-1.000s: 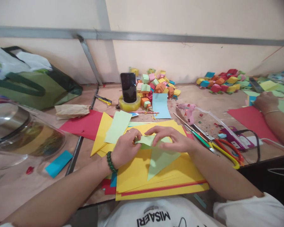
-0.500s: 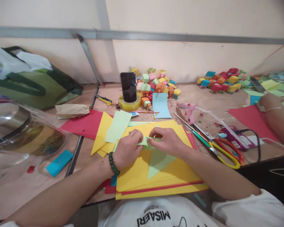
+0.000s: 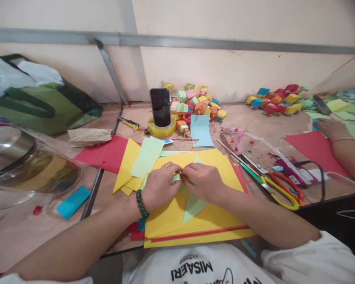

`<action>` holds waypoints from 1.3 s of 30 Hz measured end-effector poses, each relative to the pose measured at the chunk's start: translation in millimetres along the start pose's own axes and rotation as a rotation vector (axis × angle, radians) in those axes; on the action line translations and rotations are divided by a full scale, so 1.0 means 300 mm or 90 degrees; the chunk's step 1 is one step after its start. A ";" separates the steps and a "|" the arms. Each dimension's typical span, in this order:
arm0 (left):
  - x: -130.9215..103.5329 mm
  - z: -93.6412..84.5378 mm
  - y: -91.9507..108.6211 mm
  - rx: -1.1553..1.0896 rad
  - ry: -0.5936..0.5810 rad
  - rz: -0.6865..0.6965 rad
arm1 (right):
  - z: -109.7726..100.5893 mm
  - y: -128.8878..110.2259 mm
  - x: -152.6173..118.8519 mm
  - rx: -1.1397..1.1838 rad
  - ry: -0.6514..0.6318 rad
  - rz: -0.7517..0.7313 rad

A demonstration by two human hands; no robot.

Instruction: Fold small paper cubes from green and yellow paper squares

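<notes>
Between my left hand [image 3: 162,183] and my right hand [image 3: 203,180] is a small piece of light green paper [image 3: 176,179], pinched and bent by the fingers of both. The fingertips meet, and much of the piece is hidden behind them. Below lies a stack of yellow paper [image 3: 165,221] with red sheets showing at its edges. A light green triangle of paper [image 3: 193,206] rests on the stack under my right hand. Light green paper strips [image 3: 148,156] lie just beyond my left hand.
Scissors [image 3: 279,193], a pink glue gun [image 3: 236,138] and a cutter [image 3: 130,123] lie around the stack. A phone [image 3: 160,106] stands in a tape roll [image 3: 162,128] before a heap of paper cubes [image 3: 199,107]. At right is another person's hand [image 3: 328,128]; a clear kettle [image 3: 47,169] stands left.
My hands have drawn together, and the green paper between them is now curled rather than flat. The other person's hand at right has shifted a little farther back.
</notes>
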State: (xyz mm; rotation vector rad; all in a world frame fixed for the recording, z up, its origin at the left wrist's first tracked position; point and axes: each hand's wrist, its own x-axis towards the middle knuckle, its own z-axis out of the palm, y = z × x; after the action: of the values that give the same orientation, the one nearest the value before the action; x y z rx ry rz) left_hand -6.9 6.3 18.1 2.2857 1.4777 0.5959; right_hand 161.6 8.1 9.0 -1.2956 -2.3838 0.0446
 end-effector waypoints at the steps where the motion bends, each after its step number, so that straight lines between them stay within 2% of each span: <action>1: 0.000 0.001 -0.003 -0.001 0.002 -0.001 | -0.001 0.001 0.001 0.011 -0.005 0.019; 6: -0.001 0.000 -0.010 0.010 -0.002 0.009 | -0.016 0.010 0.010 0.031 -0.048 0.106; 12: -0.001 -0.009 -0.008 0.096 -0.006 -0.016 | -0.054 0.017 0.018 0.055 -0.146 0.138; 16: -0.002 -0.007 -0.012 0.138 -0.007 -0.028 | -0.054 0.013 0.016 0.091 -0.112 0.115; 22: -0.001 -0.002 -0.004 0.164 -0.023 0.001 | -0.022 0.006 0.000 0.035 -0.023 0.028; 27: 0.004 -0.006 0.006 0.078 -0.047 -0.002 | -0.013 0.000 -0.013 -0.008 0.010 -0.047; 31: 0.003 -0.003 0.001 0.019 -0.031 0.014 | -0.013 0.000 -0.017 -0.023 0.041 -0.092; 39: 0.002 0.011 -0.031 -0.122 0.000 0.009 | -0.013 -0.005 -0.016 0.003 0.043 -0.092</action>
State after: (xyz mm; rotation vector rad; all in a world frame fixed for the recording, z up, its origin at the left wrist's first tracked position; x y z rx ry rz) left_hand -12.1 10.3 10.8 2.1505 1.3421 0.7096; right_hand 164.2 2.8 11.0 -1.1020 -2.4102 -0.0353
